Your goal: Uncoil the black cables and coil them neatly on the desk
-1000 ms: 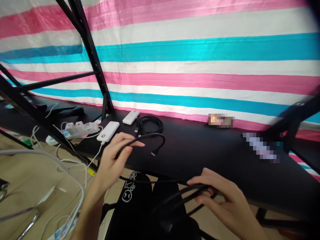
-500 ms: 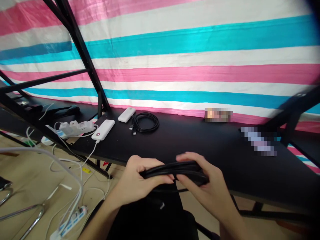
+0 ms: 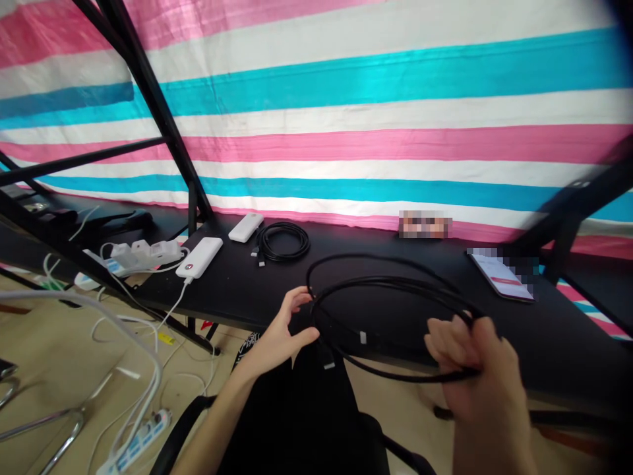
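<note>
A black cable (image 3: 395,284) hangs in wide, loose loops above the front edge of the black table. My right hand (image 3: 477,353) is closed round the loops at their right end. At their left end my left hand (image 3: 291,330) has its thumb and fingers apart, close beside the cable and not closed on it. Two light-coloured connector ends of the cable dangle between my hands, one (image 3: 362,337) inside the loops and the other (image 3: 329,364) lower, over my lap.
On the table (image 3: 237,284) lie a second coiled black cable (image 3: 284,242), two white power banks (image 3: 199,257) (image 3: 246,227) and a phone (image 3: 502,274). Power strips (image 3: 133,448) (image 3: 99,272) and white cords are at the left. Black metal frames rise at both sides.
The bunched cable has spread into wide loops. My right hand has moved right with its end, and my left hand has opened and let the bundle go. The view has shifted slightly.
</note>
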Motion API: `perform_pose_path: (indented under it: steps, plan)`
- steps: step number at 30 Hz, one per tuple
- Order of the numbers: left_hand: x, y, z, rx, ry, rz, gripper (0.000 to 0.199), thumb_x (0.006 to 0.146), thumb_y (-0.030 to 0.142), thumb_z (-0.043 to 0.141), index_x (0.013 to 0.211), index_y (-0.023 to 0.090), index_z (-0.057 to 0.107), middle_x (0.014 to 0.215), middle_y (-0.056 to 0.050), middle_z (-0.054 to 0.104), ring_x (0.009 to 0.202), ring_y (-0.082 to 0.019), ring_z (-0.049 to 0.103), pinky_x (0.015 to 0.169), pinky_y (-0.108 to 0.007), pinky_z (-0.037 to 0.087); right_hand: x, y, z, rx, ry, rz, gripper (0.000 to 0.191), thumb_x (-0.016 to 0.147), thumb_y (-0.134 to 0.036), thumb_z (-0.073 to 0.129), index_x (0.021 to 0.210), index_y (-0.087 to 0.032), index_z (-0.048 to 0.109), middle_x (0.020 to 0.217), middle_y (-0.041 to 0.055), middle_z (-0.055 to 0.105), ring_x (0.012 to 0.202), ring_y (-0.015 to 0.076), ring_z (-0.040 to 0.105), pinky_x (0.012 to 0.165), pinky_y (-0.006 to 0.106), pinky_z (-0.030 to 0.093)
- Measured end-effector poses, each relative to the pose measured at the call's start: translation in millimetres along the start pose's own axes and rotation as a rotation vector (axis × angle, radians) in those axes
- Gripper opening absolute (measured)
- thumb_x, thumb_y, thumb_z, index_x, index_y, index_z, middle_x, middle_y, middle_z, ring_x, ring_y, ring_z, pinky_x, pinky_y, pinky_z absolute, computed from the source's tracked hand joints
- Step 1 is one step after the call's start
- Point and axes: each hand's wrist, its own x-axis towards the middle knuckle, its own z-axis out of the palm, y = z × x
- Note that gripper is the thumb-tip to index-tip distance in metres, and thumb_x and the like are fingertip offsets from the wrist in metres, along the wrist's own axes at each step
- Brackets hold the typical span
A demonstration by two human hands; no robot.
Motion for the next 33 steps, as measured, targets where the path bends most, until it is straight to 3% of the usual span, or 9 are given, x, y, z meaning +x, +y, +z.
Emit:
perform_pose_path:
  steps: [5,9,12,15,20,22,25,29,33]
  plan:
    - [-16.2,-29.5,38.1,-0.55,0.148,-0.256,0.088,0.069,0.044,0.078,0.139,0.026,0.029,0.135,-0.014,0.048,0.125,-0.028,0.047,0.106,-0.041,0.029,-12.3,-1.7,30.5,0.192,-0.032,-0.035,0.065,0.073,-0.052,0.072,0.045,-0.018,0.024,0.039,-0.0091,0.011,0.038,0.0063,0.011,0.033,0.022,0.014]
    - [-14.1,-10.1,51.9,-0.966,-0.088,-0.461,0.073,0.069,0.06,0.07,0.122,0.015,0.05,0.114,-0.018,0.064,0.112,-0.032,0.059,0.102,-0.044,0.035,-22.2,19.0,41.9,0.384,-0.311,0.064,0.065,0.088,-0.053,0.054,0.05,-0.017,0.015,0.038,-0.0088,0.006,0.036,0.0069,0.006,0.033,0.022,0.011]
    - [-8.8,5.8,47.7,-1.173,-0.031,-0.466,0.055,0.077,0.054,0.067,0.114,0.015,0.057,0.091,-0.009,0.07,0.099,-0.026,0.066,0.097,-0.038,0.041,-29.3,34.5,36.5,0.39,-0.499,0.111,0.067,0.088,-0.054,0.054,0.048,-0.017,0.015,0.036,-0.0088,0.008,0.034,0.006,0.009,0.034,0.023,0.012]
    - [-9.9,10.7,41.6,-1.026,0.158,-0.341,0.026,0.087,0.043,0.059,0.094,0.018,0.061,0.051,0.007,0.053,0.059,-0.013,0.063,0.078,-0.03,0.049,-32.2,43.7,21.4,0.27,-0.478,0.176,0.063,0.084,-0.045,0.063,0.048,-0.017,0.02,0.038,-0.0093,0.015,0.036,0.0049,0.016,0.037,0.02,0.017]
    - [-19.0,10.4,29.6,-0.594,0.306,-0.237,0.03,0.084,0.044,0.061,0.07,0.019,0.053,0.039,0.011,0.041,0.036,-0.009,0.048,0.059,-0.027,0.051,-29.5,46.4,3.1,-0.032,-0.291,0.317,0.03,0.079,-0.037,0.07,0.068,-0.021,0.048,0.039,-0.0134,0.024,0.031,0.0037,0.022,0.035,0.017,0.029]
    - [-21.3,11.5,24.1,-0.535,0.3,-0.308,0.033,0.081,0.047,0.063,0.068,0.019,0.052,0.036,0.012,0.037,0.03,-0.008,0.042,0.051,-0.024,0.049,-28.9,46.0,3.8,-0.195,-0.212,0.315,0.028,0.079,-0.039,0.069,0.097,-0.022,0.057,0.043,-0.014,0.029,0.031,0.0048,0.028,0.034,0.017,0.034]
    - [-23.8,14.3,18.7,-0.448,0.261,-0.368,0.039,0.078,0.051,0.063,0.062,0.019,0.05,0.032,0.013,0.031,0.025,-0.007,0.035,0.043,-0.022,0.046,-29.5,45.8,8.1,-0.432,-0.123,0.185,0.063,0.074,-0.037,0.073,0.128,-0.025,0.043,0.059,-0.0109,0.041,0.037,0.0058,0.035,0.032,0.017,0.035]
    - [-27.3,18.5,19.4,-0.288,0.152,-0.395,0.052,0.078,0.055,0.06,0.046,0.02,0.038,0.032,0.012,0.027,0.024,-0.005,0.032,0.043,-0.022,0.046,-33.2,42.4,13.0,-0.703,-0.127,-0.044,0.066,0.075,-0.035,0.071,0.132,-0.026,0.041,0.079,-0.0044,0.051,0.046,0.0059,0.039,0.037,0.018,0.037]
    - [-30.2,18.0,23.5,-0.187,0.109,-0.376,0.052,0.08,0.057,0.056,0.048,0.021,0.038,0.033,0.011,0.028,0.025,-0.005,0.031,0.042,-0.022,0.045,-37.4,37.4,15.5,-0.872,-0.107,-0.153,0.048,0.077,-0.038,0.068,0.12,-0.024,0.052,0.069,-0.0055,0.052,0.048,0.0082,0.046,0.045,0.018,0.041]
